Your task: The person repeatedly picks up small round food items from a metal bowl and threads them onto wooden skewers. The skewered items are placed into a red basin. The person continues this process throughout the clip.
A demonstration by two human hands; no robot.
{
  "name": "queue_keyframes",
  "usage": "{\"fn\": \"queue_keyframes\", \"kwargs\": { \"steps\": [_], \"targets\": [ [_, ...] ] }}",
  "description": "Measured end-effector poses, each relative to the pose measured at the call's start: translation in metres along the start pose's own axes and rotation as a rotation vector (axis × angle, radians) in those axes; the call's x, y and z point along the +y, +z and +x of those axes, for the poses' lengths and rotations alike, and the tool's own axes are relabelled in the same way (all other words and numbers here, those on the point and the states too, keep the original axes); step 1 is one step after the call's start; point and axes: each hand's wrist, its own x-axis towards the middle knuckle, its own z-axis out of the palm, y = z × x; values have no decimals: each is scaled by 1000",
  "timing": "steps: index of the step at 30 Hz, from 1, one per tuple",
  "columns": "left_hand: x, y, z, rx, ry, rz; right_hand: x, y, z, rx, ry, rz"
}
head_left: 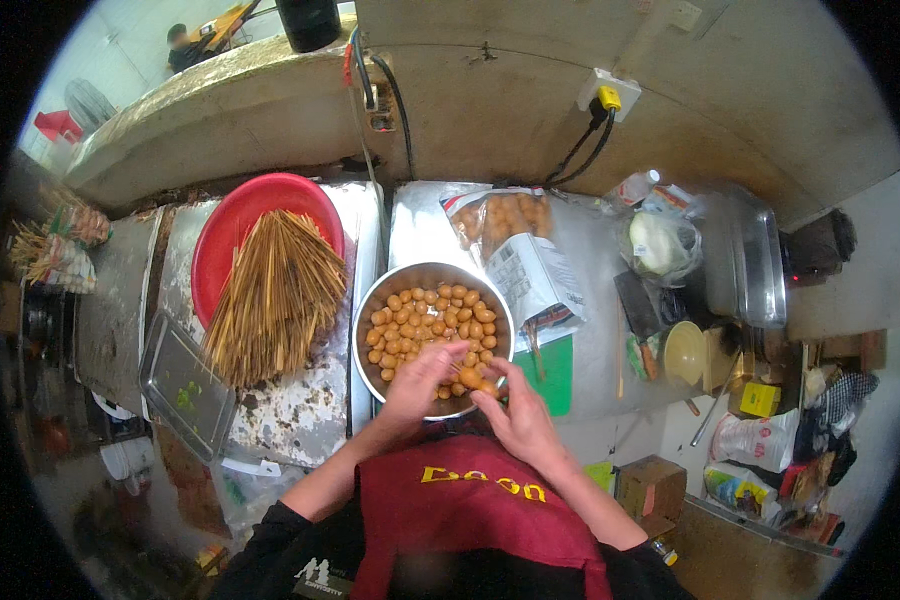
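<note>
A round steel pot (369, 300) holds many small brown peeled eggs (441, 297). Over its near side, my left hand (425, 379) has its fingers bent around what seems to be a thin stick, mostly hidden. My right hand (511, 405) curls at the pot's right rim, thumb and fingers on a brown egg (471, 377) beside the stick. Left of the pot, a large bundle of thin wooden skewers (277, 300) leans in a red plastic basin (217, 247). Behind and right lies an opened plastic bag of brown eggs (506, 217), with a few skewers by its mouth.
A green cutting board (555, 375) lies right of the pot. Farther right are a cleaver (636, 304), a bagged pale vegetable (656, 241), a yellowish bowl (685, 352) and a steel tray (772, 262). A clear tray (187, 386) sits at left. Cables hang along the wall; a person sits far behind.
</note>
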Motion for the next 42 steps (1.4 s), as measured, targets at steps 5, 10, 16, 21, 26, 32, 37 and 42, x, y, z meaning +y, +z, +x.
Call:
{"fn": "queue_keyframes", "kwargs": {
  "steps": [5, 10, 16, 21, 26, 32, 37, 42],
  "targets": [
    [-35, -28, 10, -109, -7, 569, 17, 6, 5, -37, -133, -358],
    [-61, -81, 62, 233, 311, 1332, 22, 8, 2, -28, -73, -360],
    [-75, -86, 83, 117, 193, 1525, 8, 6, 11, 14, -59, -422],
    [-70, -81, 60, 205, 236, 1218, 1, 2, 16, 40, -38, -391],
    [-84, -73, 67, 102, 386, 1334, 1, 0, 21, 98, -74, -362],
    [-77, -62, 80, 11, 150, 1434, 1, -6, 21, 59, -30, -364],
    [-35, -40, 53, 47, -68, 605, -1, -7, 17, 140, -43, -339],
    [-1, -12, 20, 30, -147, -411, -9, -3, 20, 127, -64, -346]
  ]
}}
